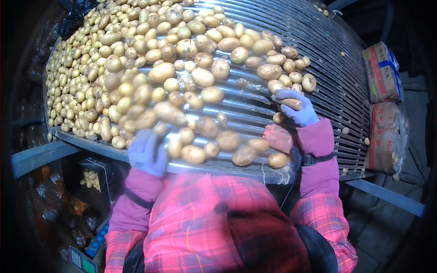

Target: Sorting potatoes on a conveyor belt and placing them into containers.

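Note:
Lavender gloves cover both hands. My left hand [146, 153] is blurred at the front edge of a slatted metal sorting table [245, 94], its thumb apart from the fingers. It lies against blurred potatoes [141, 119], and I see nothing held in it. Farther right, my right hand [302, 111] is closed around a brown, elongated potato [292, 103]. A small potato [278, 117] lies just below those fingers. Near the right wrist sits a crumpled pink-red piece of plastic [277, 137]. Several larger potatoes [193, 154] are spread over the bars between the hands.
A dense heap of small potatoes [78, 82] covers the table's left side. Two filled cartons with plastic wrapping, an upper carton [380, 73] and a lower carton [382, 136], stand beyond the right edge. At lower left are an open bag of potatoes [90, 180] and a digital scale display [83, 261].

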{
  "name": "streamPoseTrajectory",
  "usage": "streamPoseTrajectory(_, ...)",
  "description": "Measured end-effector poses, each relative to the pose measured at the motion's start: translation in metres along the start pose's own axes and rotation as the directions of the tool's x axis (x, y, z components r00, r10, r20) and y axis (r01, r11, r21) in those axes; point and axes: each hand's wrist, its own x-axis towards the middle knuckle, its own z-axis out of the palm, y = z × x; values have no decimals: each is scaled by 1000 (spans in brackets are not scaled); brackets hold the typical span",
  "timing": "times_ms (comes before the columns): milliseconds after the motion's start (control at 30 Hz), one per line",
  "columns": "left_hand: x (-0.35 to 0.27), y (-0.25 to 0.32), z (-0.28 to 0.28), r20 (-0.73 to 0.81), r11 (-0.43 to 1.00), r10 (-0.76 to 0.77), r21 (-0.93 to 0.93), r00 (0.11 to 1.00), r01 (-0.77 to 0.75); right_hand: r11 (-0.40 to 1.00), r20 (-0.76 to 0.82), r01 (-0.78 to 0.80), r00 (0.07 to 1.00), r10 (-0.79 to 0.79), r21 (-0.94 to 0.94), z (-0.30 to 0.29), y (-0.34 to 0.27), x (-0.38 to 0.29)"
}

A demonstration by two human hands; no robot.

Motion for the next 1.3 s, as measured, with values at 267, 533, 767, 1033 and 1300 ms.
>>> streamPoseTrajectory(267,-7,-7,4,-79,999,45,8,996,-45,955,-238,28,970,45,294,4,-32,2)
streamPoseTrajectory(533,-5,-4,3,-73,998,46,34,996,-44,878,-141,-71,978,155,474,30,-32,-10)
streamPoseTrajectory(767,-7,-5,2,-91,998,61,30,994,-59,847,-290,28,945,150,530,16,-41,-30)
streamPoseTrajectory(1033,-8,-10,7,-110,994,101,45,989,-96,751,-255,-87,910,328,655,40,-13,-49)
streamPoseTrajectory(1300,-9,-8,7,-121,994,105,53,987,-100,876,-164,-114,963,213,469,25,-26,-35)
